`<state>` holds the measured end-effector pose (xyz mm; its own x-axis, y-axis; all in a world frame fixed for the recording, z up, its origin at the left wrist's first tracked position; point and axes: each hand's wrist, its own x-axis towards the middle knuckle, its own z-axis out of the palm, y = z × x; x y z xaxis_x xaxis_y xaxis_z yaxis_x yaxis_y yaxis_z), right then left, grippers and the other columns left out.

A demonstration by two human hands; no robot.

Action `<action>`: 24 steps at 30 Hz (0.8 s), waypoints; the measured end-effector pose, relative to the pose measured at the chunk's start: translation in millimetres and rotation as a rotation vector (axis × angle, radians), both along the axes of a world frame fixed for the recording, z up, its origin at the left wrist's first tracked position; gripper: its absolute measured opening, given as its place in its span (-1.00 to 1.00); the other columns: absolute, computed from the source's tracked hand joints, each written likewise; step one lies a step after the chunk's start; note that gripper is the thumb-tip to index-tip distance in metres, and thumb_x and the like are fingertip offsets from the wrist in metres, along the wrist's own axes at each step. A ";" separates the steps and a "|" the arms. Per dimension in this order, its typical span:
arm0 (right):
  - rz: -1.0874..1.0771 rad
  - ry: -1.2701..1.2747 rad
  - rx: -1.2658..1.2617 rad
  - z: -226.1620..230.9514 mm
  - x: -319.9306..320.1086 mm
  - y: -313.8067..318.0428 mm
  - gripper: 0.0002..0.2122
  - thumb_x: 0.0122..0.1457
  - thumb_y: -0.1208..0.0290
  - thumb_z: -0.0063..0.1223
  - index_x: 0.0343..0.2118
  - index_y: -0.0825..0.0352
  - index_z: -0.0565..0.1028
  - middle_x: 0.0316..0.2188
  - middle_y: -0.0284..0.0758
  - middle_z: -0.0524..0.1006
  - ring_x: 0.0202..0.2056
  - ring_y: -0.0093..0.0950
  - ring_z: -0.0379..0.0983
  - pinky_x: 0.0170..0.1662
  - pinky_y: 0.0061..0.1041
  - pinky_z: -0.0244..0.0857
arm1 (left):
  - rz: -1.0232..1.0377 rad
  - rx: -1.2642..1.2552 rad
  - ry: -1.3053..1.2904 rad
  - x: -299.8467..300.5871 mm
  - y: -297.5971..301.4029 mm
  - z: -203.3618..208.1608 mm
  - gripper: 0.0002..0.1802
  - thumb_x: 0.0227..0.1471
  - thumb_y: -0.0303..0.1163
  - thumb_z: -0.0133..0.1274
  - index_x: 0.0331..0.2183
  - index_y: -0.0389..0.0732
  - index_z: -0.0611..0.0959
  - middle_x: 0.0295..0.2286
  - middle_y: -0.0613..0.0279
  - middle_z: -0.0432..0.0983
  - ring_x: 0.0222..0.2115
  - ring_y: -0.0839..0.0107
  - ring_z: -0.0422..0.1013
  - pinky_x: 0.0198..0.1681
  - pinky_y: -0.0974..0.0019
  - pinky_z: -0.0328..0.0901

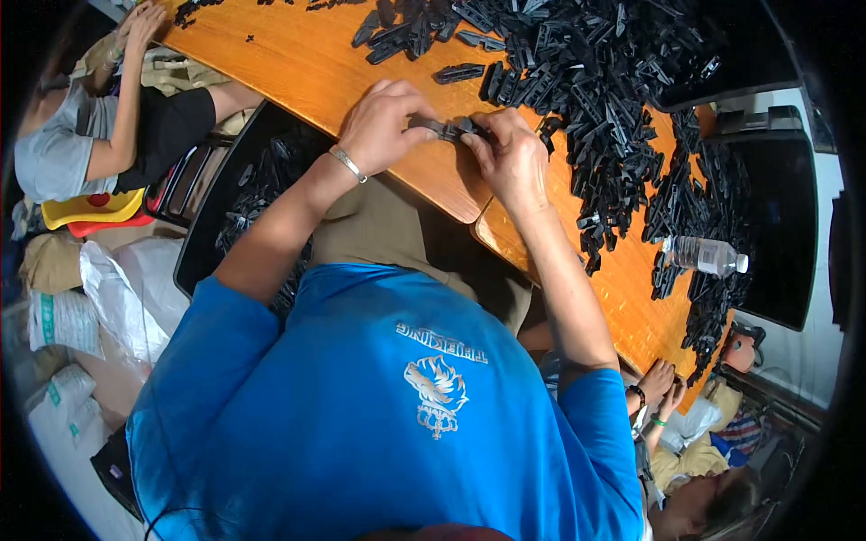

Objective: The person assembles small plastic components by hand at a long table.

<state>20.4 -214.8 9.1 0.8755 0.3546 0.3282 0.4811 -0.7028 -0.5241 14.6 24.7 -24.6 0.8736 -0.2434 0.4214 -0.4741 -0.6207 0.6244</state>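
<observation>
Above the table's near edge, my left hand (383, 126) and my right hand (514, 153) meet at a small, long black plastic part (447, 130). My left thumb and fingers pinch its left end, while the right fingertips close on its right end. Whether it is one piece or two joined pieces I cannot tell, since fingertips cover both ends. Beyond my hands lies a large heap of similar black plastic parts (577, 81), several of them loose near my right hand.
The orange wooden table (298, 77) has a seam near my right forearm. A clear bottle (704, 256) lies on its side among parts at right. Below my left arm a black bin (262, 185) holds more parts. One person (99, 126) sits left; another person's hands (658, 388) rest at right.
</observation>
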 end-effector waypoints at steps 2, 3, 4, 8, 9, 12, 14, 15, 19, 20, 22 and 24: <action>0.038 -0.066 0.008 -6.9 5.8 1.8 -0.74 0.09 0.43 0.49 -0.16 0.31 0.69 -0.29 -0.21 0.64 -0.30 -0.20 0.64 -0.24 -0.32 0.51 | 0.015 0.008 0.016 -1.8 2.5 -1.0 -0.74 -0.03 -0.41 0.43 -0.24 -0.18 0.77 -0.24 0.16 0.61 -0.11 0.06 0.50 -0.02 0.07 0.41; 0.054 -0.057 0.007 -9.3 7.7 2.5 -0.73 0.06 0.44 0.50 -0.16 0.29 0.70 -0.27 -0.24 0.64 -0.29 -0.21 0.64 -0.23 -0.33 0.51 | 0.031 0.018 0.029 -3.6 3.8 -1.1 -0.74 -0.03 -0.40 0.44 -0.24 -0.17 0.78 -0.25 0.17 0.60 -0.12 0.08 0.50 -0.03 0.08 0.41; 0.059 -0.052 0.004 -10.4 8.6 1.9 -0.73 0.06 0.44 0.50 -0.16 0.29 0.70 -0.27 -0.24 0.64 -0.29 -0.21 0.64 -0.23 -0.33 0.51 | 0.035 0.015 0.034 -4.7 4.6 -1.6 -0.74 -0.03 -0.40 0.44 -0.24 -0.17 0.78 -0.25 0.17 0.60 -0.12 0.08 0.50 -0.03 0.08 0.41; 0.099 0.015 0.014 -11.7 8.7 -2.7 -0.73 0.01 0.49 0.50 -0.18 0.28 0.72 -0.29 -0.24 0.62 -0.26 -0.20 0.64 -0.20 -0.29 0.50 | 0.046 0.012 0.045 -7.4 3.5 -4.9 -0.76 -0.04 -0.41 0.44 -0.27 -0.19 0.77 -0.26 0.17 0.60 -0.14 0.07 0.50 -0.07 0.09 0.42; 0.106 0.048 0.022 -11.0 9.2 -4.3 -0.73 -0.02 0.50 0.50 -0.20 0.28 0.73 -0.29 -0.24 0.61 -0.24 -0.17 0.63 -0.18 -0.25 0.50 | 0.047 0.012 0.047 -6.6 2.3 -5.2 -0.77 -0.05 -0.42 0.44 -0.29 -0.19 0.77 -0.27 0.17 0.59 -0.15 0.07 0.51 -0.08 0.08 0.42; 0.147 0.089 0.008 -5.7 16.5 -7.6 -0.71 -0.05 0.54 0.50 -0.20 0.28 0.73 -0.34 -0.24 0.59 -0.25 -0.19 0.62 -0.20 -0.25 0.49 | 0.014 -0.010 0.013 -4.0 2.8 -6.4 -0.77 -0.06 -0.45 0.43 -0.29 -0.21 0.76 -0.29 0.16 0.58 -0.17 0.07 0.51 -0.11 0.09 0.42; 0.172 0.084 0.029 -11.5 20.8 -10.6 -0.72 -0.05 0.54 0.49 -0.21 0.28 0.72 -0.35 -0.24 0.59 -0.27 -0.17 0.61 -0.22 -0.24 0.49 | 0.016 -0.023 0.009 -4.3 1.2 -6.4 -0.77 -0.06 -0.45 0.43 -0.29 -0.23 0.75 -0.29 0.15 0.58 -0.17 0.07 0.51 -0.11 0.09 0.42; 0.204 0.075 0.054 -13.6 24.3 -12.5 -0.73 -0.05 0.54 0.48 -0.22 0.28 0.72 -0.36 -0.24 0.59 -0.29 -0.15 0.61 -0.23 -0.22 0.49 | 0.024 -0.032 0.000 -3.3 -0.1 -6.3 -0.77 -0.06 -0.46 0.43 -0.30 -0.24 0.74 -0.30 0.14 0.57 -0.18 0.06 0.51 -0.12 0.09 0.42; 0.204 -0.079 0.000 -14.7 24.5 13.2 -0.78 0.04 0.54 0.42 -0.21 0.27 0.70 -0.38 -0.24 0.54 -0.34 -0.15 0.59 -0.30 -0.25 0.46 | -0.014 -0.051 0.003 0.8 -12.0 -7.3 -0.76 -0.05 -0.47 0.42 -0.30 -0.27 0.73 -0.32 0.13 0.56 -0.20 0.06 0.50 -0.13 0.10 0.41; 0.190 -0.090 -0.004 -15.1 27.1 14.1 -0.78 0.04 0.54 0.42 -0.21 0.27 0.70 -0.38 -0.24 0.54 -0.34 -0.15 0.59 -0.30 -0.25 0.46 | 0.007 -0.057 -0.009 2.3 -11.8 -8.9 -0.77 -0.05 -0.49 0.42 -0.30 -0.27 0.72 -0.33 0.12 0.55 -0.22 0.06 0.51 -0.14 0.10 0.41; 0.231 -0.071 -0.006 -17.7 27.0 11.4 -0.80 0.06 0.47 0.42 -0.22 0.25 0.70 -0.37 -0.24 0.55 -0.34 -0.13 0.59 -0.31 -0.22 0.48 | 0.014 -0.065 -0.027 2.8 -5.4 -7.8 -0.78 -0.04 -0.51 0.41 -0.30 -0.28 0.72 -0.34 0.11 0.55 -0.24 0.05 0.51 -0.15 0.10 0.40; 0.262 -0.093 -0.025 -11.6 21.7 4.3 -0.80 0.07 0.41 0.44 -0.21 0.21 0.72 -0.36 -0.27 0.58 -0.34 -0.15 0.60 -0.30 -0.24 0.49 | -0.108 0.010 0.083 -1.6 14.5 2.8 -0.76 -0.06 -0.56 0.39 -0.27 -0.28 0.71 -0.35 0.11 0.55 -0.26 0.08 0.53 -0.17 0.12 0.40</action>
